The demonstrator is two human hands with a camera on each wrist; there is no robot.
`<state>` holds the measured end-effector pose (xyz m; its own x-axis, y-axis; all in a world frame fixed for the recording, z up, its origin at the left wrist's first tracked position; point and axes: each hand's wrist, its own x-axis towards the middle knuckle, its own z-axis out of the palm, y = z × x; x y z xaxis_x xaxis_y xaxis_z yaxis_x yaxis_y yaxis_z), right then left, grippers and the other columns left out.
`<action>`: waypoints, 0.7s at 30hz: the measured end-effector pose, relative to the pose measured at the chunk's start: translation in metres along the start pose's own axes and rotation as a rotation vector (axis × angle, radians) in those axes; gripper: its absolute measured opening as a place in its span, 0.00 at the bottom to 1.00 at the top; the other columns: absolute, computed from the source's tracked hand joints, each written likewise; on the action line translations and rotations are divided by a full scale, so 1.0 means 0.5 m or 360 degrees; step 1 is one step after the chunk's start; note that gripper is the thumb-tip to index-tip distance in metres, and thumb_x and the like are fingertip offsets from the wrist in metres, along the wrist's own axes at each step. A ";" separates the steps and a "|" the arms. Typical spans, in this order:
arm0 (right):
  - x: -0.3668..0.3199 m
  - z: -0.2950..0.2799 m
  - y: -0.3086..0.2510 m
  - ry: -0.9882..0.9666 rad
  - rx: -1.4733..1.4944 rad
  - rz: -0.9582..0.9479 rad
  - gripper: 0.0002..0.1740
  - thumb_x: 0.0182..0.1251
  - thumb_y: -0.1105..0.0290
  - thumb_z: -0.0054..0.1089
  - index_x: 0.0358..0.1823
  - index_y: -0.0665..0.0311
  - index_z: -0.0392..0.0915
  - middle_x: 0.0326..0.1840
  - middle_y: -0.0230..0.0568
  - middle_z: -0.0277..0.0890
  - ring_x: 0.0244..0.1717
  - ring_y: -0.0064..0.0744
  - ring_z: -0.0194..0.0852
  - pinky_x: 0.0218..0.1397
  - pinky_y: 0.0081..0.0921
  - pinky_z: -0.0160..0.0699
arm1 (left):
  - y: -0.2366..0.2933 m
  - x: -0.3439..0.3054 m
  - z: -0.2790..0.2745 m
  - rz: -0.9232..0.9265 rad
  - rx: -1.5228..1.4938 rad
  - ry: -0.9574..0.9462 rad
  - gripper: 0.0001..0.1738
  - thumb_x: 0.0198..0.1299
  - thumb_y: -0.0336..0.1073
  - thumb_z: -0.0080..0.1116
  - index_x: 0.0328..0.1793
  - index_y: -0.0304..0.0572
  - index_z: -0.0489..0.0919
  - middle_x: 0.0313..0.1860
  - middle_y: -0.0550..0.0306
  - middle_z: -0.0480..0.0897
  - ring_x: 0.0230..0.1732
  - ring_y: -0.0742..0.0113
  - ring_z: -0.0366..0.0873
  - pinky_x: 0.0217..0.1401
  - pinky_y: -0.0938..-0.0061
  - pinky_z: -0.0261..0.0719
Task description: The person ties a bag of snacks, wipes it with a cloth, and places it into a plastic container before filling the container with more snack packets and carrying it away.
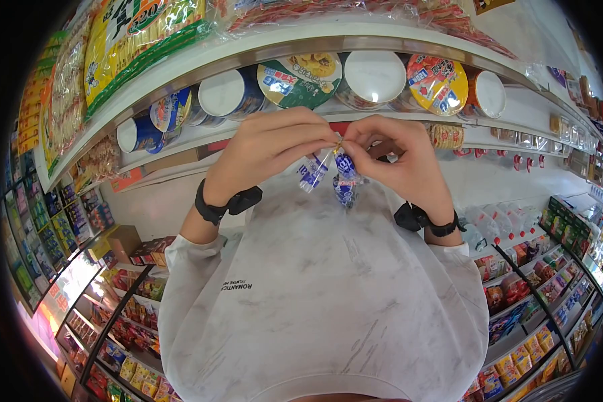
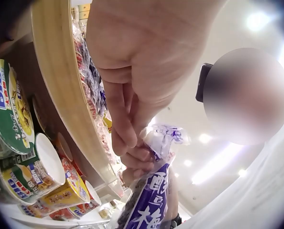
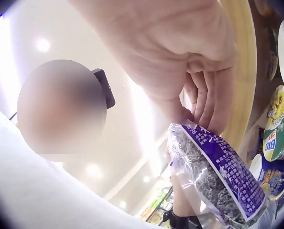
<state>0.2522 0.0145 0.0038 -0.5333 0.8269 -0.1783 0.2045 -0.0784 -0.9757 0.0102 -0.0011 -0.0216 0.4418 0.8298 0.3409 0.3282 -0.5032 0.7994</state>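
Observation:
A clear plastic bag of dried plums (image 1: 346,182) with a purple printed label hangs below both hands, in front of the chest. Its gathered neck carries a small gold twist tie (image 1: 338,148). My left hand (image 1: 275,149) pinches at the tie with thumb and fingertips. From the other side, my right hand (image 1: 403,153) pinches the bag's neck, its fingertips almost meeting the left ones. The loose top of the bag (image 2: 165,138) fans out beside the fingers in the left wrist view. Dark wrinkled plums (image 3: 211,181) show through the plastic in the right wrist view.
A shelf of instant noodle tubs (image 1: 300,79) runs just beyond the hands. Above it, a shelf edge (image 1: 275,50) holds large noodle packs (image 1: 141,47). Racks of packaged snacks (image 1: 137,321) stand to either side behind the person.

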 end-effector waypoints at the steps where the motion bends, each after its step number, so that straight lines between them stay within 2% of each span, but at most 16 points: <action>1: 0.000 0.000 0.001 0.0004 0.0010 0.0005 0.10 0.67 0.74 0.71 0.47 0.71 0.85 0.36 0.36 0.88 0.39 0.21 0.87 0.43 0.21 0.89 | 0.003 0.002 0.000 -0.0013 -0.0001 0.0000 0.11 0.55 0.26 0.74 0.45 0.38 0.90 0.41 0.54 0.89 0.38 0.61 0.87 0.37 0.73 0.83; 8: 0.000 0.002 0.004 0.0024 0.0077 0.0010 0.10 0.68 0.74 0.70 0.47 0.72 0.85 0.36 0.36 0.87 0.39 0.21 0.87 0.45 0.22 0.90 | 0.007 0.003 -0.003 -0.0193 -0.0096 -0.0008 0.12 0.55 0.25 0.75 0.46 0.40 0.91 0.41 0.55 0.89 0.37 0.64 0.85 0.37 0.75 0.82; 11: -0.002 0.006 0.009 0.0056 0.0106 0.0001 0.06 0.68 0.76 0.69 0.44 0.68 0.85 0.36 0.29 0.85 0.37 0.13 0.82 0.37 0.15 0.82 | 0.005 0.003 -0.004 -0.0205 -0.0144 -0.0036 0.11 0.56 0.23 0.74 0.46 0.38 0.91 0.41 0.55 0.89 0.37 0.66 0.86 0.36 0.76 0.82; 14: -0.001 0.004 0.010 0.0035 0.0093 0.0003 0.06 0.68 0.76 0.69 0.44 0.68 0.85 0.36 0.29 0.85 0.37 0.14 0.82 0.38 0.15 0.82 | 0.011 0.004 -0.003 -0.0272 -0.0247 -0.0028 0.10 0.57 0.22 0.73 0.45 0.37 0.91 0.42 0.55 0.88 0.37 0.68 0.85 0.36 0.77 0.83; 17: 0.000 0.002 0.009 0.0011 0.0098 0.0013 0.06 0.69 0.76 0.69 0.44 0.68 0.85 0.36 0.29 0.85 0.37 0.14 0.82 0.38 0.15 0.82 | 0.007 0.005 -0.005 -0.0208 -0.0237 -0.0027 0.09 0.58 0.21 0.73 0.45 0.35 0.90 0.42 0.55 0.88 0.36 0.69 0.85 0.37 0.78 0.84; 21: -0.001 0.001 0.013 -0.0012 0.0088 -0.0015 0.06 0.69 0.76 0.68 0.45 0.68 0.84 0.38 0.30 0.85 0.38 0.16 0.84 0.39 0.16 0.83 | 0.002 0.009 -0.013 -0.0355 -0.0423 -0.0093 0.09 0.58 0.21 0.74 0.45 0.33 0.90 0.43 0.55 0.88 0.37 0.69 0.87 0.38 0.79 0.85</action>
<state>0.2534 0.0132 -0.0027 -0.5410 0.8237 -0.1699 0.1542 -0.1015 -0.9828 0.0071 0.0038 -0.0161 0.4333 0.8932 0.1206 0.1968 -0.2244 0.9544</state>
